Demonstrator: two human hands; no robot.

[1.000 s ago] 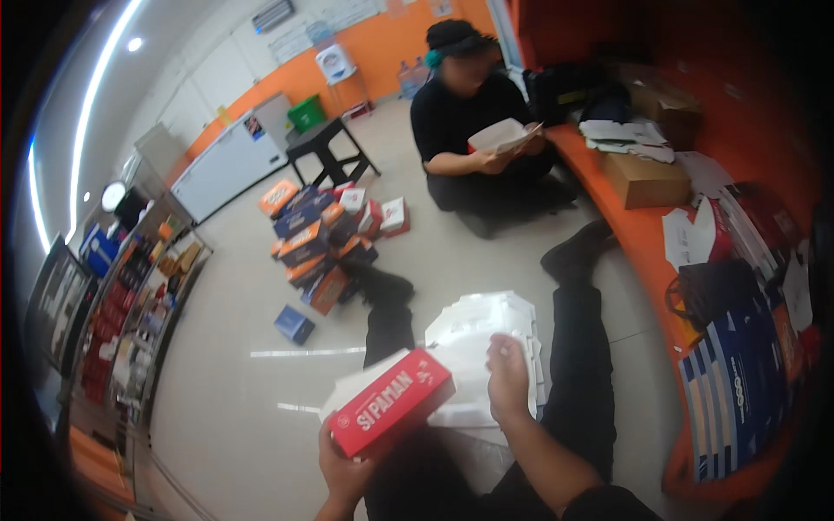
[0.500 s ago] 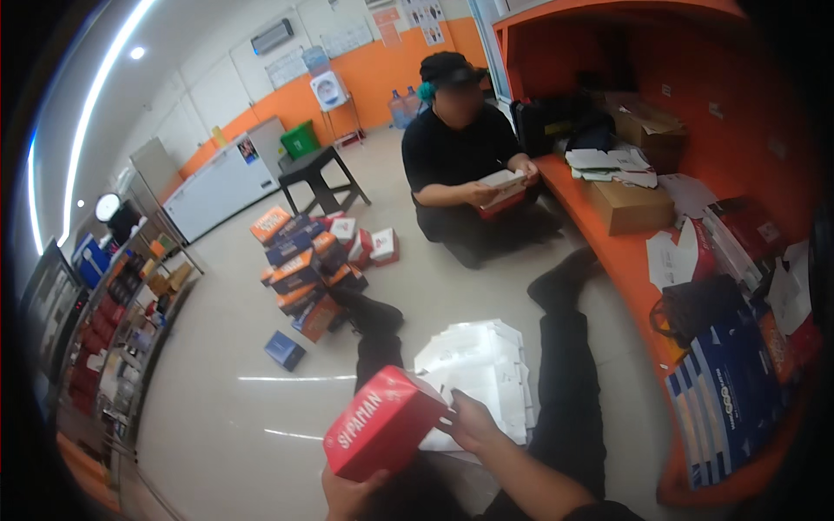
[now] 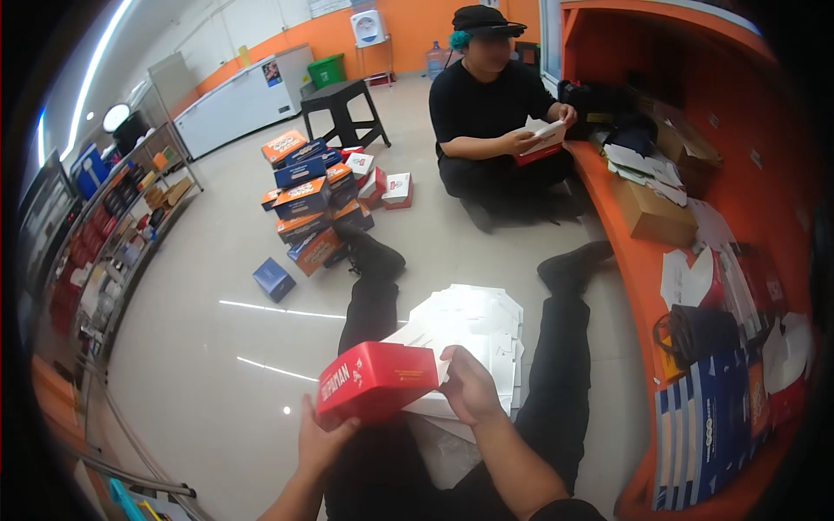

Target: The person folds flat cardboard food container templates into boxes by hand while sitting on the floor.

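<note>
I sit on the floor with my legs stretched out. A red cardboard box (image 3: 375, 380) with a white lid edge is held over my lap. My left hand (image 3: 320, 443) grips its near left corner from below. My right hand (image 3: 469, 386) holds its right end, fingers curled on the white flap. Just beyond it, between my legs, lies a stack of flat white box blanks (image 3: 473, 326).
Another person (image 3: 499, 122) sits ahead, holding a white and red box (image 3: 540, 141). A pile of orange and blue boxes (image 3: 313, 204) stands on the floor left of them. An orange shelf (image 3: 638, 278) with cartons and papers runs along the right. Store racks (image 3: 95, 252) line the left.
The red box has tipped flatter, its top now facing up. My right hand moved from the white blanks onto the box's right end. My view shifted slightly downward and left.
</note>
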